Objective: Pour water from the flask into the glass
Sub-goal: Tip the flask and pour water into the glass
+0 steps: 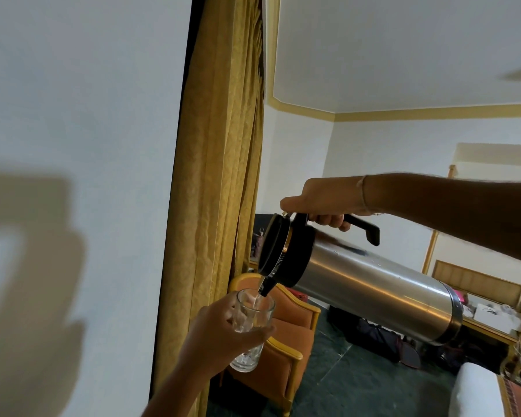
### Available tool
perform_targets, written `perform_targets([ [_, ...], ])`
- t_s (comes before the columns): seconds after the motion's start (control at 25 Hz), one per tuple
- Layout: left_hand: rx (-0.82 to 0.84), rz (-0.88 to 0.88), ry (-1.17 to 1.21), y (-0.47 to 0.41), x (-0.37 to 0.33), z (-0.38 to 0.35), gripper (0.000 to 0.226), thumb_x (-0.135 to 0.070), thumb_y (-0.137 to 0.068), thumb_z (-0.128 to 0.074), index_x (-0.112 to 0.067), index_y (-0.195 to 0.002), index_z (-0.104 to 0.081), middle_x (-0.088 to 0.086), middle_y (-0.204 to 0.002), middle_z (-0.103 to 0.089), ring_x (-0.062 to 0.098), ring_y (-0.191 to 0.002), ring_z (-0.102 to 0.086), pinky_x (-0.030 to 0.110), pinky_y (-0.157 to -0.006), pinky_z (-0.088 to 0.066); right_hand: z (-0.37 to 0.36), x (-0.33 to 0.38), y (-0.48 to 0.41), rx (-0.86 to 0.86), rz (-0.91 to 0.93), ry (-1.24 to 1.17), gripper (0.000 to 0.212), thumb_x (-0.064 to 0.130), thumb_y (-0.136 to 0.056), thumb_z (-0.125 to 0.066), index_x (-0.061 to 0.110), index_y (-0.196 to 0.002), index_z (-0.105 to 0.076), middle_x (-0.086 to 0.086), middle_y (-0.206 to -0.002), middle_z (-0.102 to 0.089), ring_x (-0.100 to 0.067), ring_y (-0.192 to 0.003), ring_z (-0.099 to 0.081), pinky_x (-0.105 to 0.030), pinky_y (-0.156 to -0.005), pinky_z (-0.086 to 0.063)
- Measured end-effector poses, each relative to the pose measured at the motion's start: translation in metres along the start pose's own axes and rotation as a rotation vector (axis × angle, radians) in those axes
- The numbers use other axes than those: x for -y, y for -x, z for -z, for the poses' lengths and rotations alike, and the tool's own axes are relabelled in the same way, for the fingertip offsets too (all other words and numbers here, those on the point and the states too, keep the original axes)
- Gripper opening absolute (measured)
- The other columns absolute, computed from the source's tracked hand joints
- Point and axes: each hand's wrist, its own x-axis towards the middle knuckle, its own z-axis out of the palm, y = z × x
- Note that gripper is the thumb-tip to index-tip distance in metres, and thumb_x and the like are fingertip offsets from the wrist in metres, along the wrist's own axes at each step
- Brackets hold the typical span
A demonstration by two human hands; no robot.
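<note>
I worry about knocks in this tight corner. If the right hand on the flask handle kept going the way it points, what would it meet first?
The right hand points left along the flask handle. Straight on, the first thing looks to be the gold curtain, though depth is unclear. The glass in the left hand sits lower, off that line.

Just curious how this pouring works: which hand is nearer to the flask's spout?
Left. The left hand wraps the glass directly below the spout of the flask. The right hand grips the black handle above the flask, farther from the spout.

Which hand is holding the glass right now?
The left hand, low in view, grips the glass; the right hand holds the flask by its handle.
</note>
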Motion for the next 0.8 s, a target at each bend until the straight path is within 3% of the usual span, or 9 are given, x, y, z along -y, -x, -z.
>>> perform_targets([
  [0.28,-0.004,-0.015,-0.022,0.011,-0.007,-0.011,0.084,-0.099,-0.059,-0.075,-0.040,-0.118,-0.075,-0.018,-0.095,-0.088,0.000,-0.089,-0.083,0.033,-0.075,-0.072,0.006,-0.002,0.019,-0.018,0.000,-0.002,0.059,0.064,-0.085,-0.058,0.026,-0.042,-0.049,0.005,-0.041,-0.041,-0.015,-0.031,-0.034,-0.021,-0.041,-0.042],
  [0.48,0.000,-0.022,-0.029,0.013,-0.012,-0.014,0.080,-0.093,-0.063,-0.081,-0.038,-0.121,-0.075,-0.014,-0.096,-0.089,0.010,-0.084,-0.086,0.036,-0.072,-0.072,0.009,-0.005,0.027,-0.039,-0.018,0.007,0.059,0.060,-0.094,-0.057,0.021,-0.050,-0.047,0.005,-0.041,-0.040,-0.015,-0.031,-0.034,-0.020,-0.040,-0.041],
  [0.56,0.000,-0.029,-0.020,0.014,-0.015,-0.015,0.069,-0.090,-0.064,-0.084,-0.044,-0.115,-0.073,-0.022,-0.097,-0.088,0.007,-0.084,-0.085,0.028,-0.067,-0.071,0.009,-0.005,0.029,-0.033,-0.017,0.008,0.058,0.060,-0.094,-0.057,0.020,-0.052,-0.047,0.005,-0.042,-0.040,-0.015,-0.031,-0.034,-0.020,-0.040,-0.041],
  [0.68,0.010,-0.039,0.009,0.019,-0.026,-0.012,0.067,-0.096,-0.059,-0.078,-0.051,-0.108,-0.070,-0.045,-0.100,-0.078,-0.012,-0.086,-0.080,0.012,-0.065,-0.064,0.007,-0.007,0.033,-0.013,-0.014,0.003,0.060,0.060,-0.091,-0.057,0.026,-0.042,-0.049,0.005,-0.042,-0.040,-0.015,-0.032,-0.034,-0.021,-0.041,-0.041],
  [0.8,0.009,-0.034,0.018,0.023,-0.029,-0.012,0.075,-0.100,-0.058,-0.074,-0.045,-0.110,-0.071,-0.047,-0.101,-0.076,-0.014,-0.085,-0.078,0.010,-0.066,-0.062,0.005,-0.006,0.039,-0.011,-0.015,0.023,0.063,0.062,-0.085,-0.056,0.024,-0.034,-0.049,0.006,-0.041,-0.040,-0.015,-0.032,-0.034,-0.020,-0.042,-0.042],
])
